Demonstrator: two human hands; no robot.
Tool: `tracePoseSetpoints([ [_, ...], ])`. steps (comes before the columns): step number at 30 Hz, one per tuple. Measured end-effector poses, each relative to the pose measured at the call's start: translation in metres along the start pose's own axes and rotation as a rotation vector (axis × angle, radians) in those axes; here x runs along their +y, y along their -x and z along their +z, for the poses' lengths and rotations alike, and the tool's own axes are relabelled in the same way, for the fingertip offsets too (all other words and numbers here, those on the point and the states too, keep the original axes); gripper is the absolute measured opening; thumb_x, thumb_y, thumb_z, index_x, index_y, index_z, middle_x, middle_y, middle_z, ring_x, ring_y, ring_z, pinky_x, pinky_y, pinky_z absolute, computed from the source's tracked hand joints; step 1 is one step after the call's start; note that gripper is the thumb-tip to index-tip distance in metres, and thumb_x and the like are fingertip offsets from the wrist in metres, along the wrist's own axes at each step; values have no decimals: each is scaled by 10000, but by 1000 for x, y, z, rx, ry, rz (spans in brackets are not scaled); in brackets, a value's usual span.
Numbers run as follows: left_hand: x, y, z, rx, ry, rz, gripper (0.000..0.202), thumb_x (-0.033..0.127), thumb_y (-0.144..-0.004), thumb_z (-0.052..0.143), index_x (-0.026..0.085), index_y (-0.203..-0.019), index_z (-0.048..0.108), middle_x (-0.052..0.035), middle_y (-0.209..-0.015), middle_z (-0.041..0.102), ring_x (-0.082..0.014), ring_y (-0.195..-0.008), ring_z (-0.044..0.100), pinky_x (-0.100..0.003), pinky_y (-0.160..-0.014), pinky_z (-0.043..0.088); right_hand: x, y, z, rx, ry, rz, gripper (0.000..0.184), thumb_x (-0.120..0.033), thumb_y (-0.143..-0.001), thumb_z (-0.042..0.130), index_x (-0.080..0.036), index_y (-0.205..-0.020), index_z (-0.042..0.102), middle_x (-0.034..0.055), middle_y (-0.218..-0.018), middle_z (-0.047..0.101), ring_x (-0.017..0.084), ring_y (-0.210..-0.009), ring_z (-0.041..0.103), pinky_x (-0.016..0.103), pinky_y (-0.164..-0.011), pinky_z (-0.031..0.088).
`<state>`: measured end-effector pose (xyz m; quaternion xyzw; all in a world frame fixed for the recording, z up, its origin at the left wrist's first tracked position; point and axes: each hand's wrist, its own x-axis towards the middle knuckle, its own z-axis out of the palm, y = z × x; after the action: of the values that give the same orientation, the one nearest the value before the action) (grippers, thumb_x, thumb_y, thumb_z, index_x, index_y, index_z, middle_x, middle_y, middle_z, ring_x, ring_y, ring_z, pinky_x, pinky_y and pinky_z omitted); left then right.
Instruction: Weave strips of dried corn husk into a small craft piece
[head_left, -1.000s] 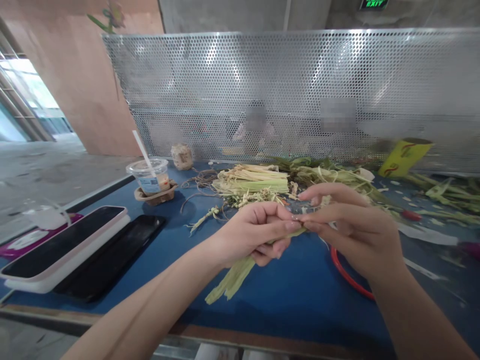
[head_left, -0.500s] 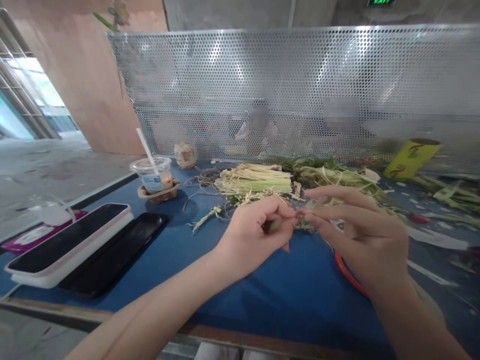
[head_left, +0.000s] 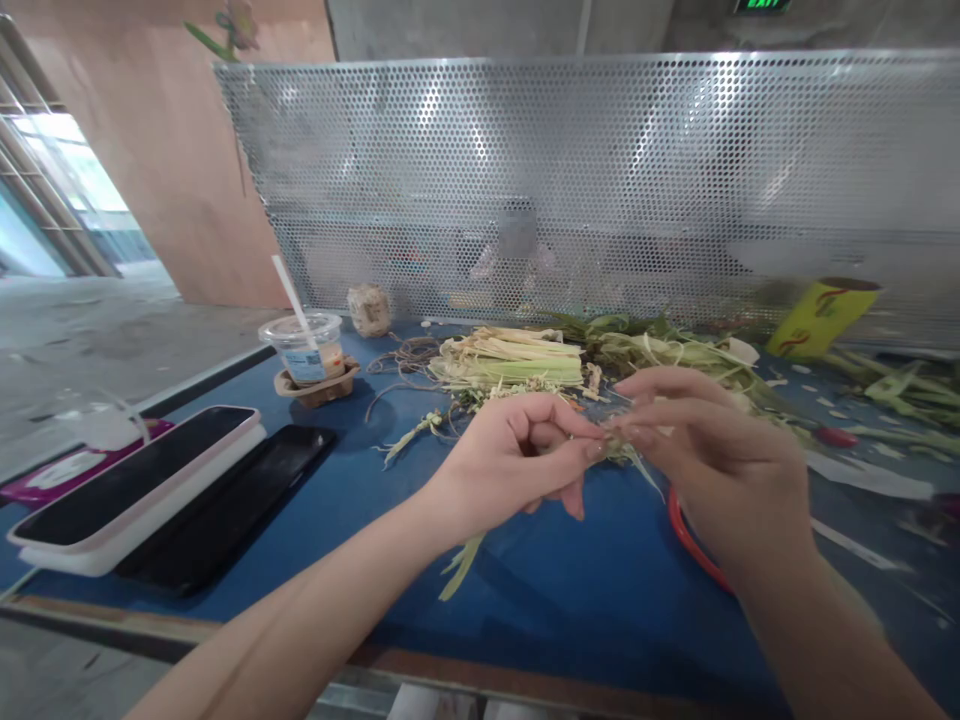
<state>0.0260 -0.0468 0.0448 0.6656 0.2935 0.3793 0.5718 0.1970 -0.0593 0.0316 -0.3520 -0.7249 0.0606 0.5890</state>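
Over the middle of the blue table, my left hand [head_left: 517,455] is closed, thumb and forefinger pinching one end of a thin, pale green plant strip. A leafy end of plant strip [head_left: 463,568] hangs out below this hand; the middle is hidden by my palm. Fingertip to fingertip with it, my right hand [head_left: 720,460] is closed in a pinch on the same small spot. A fine pale strand [head_left: 649,476] trails beneath its fingers. Behind both hands lies a bundle of cut pale stems [head_left: 517,358]. Under my right wrist a red curved handle [head_left: 690,540] shows in part.
At left are a lidded cup [head_left: 304,350] with a straw, a phone [head_left: 135,480] and a black slab [head_left: 232,505]. Green husks [head_left: 652,350] and a yellow tube [head_left: 825,318] lie toward the back right. A perforated metal screen [head_left: 420,180] closes off the far side.
My left wrist has turned slightly, and the leafy end now shows below the hand. Both pinches have shifted a little to the right. The thin strand under my right fingers shows more plainly.
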Motion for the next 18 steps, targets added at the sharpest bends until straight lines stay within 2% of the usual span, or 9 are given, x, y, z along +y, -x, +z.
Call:
tracePoseSetpoints([
  [5,0,-1,0,8,36,-4,143,274,-761,572,143,-714,539,52,-414,531,-14,-299,349,-131,-329,271,1,0,0,-102,-158,20,138,-138,-749,597,-263,-763,653,28,-921,586,181,-898,547,314,-728,475],
  [9,-1,-1,2,37,25,7,130,259,-772,555,138,-723,545,48,-418,537,-16,-301,357,-130,-332,288,0,0,3,-49,-180,28,131,-128,-717,624,-255,-720,651,24,-906,584,179,-889,550,335,-768,468],
  [13,-2,-1,4,84,11,9,122,250,-777,544,142,-720,538,52,-417,536,-14,-298,347,-126,-326,278,-2,2,9,33,-163,-8,168,-84,-696,623,-252,-690,631,15,-865,587,170,-847,561,327,-744,469],
  [18,-3,-3,2,44,32,-14,137,269,-779,543,149,-712,536,57,-422,539,-16,-293,362,-124,-322,292,-2,4,8,-1,-67,-63,173,-69,-680,626,-238,-699,601,19,-855,610,181,-823,579,348,-716,464],
])
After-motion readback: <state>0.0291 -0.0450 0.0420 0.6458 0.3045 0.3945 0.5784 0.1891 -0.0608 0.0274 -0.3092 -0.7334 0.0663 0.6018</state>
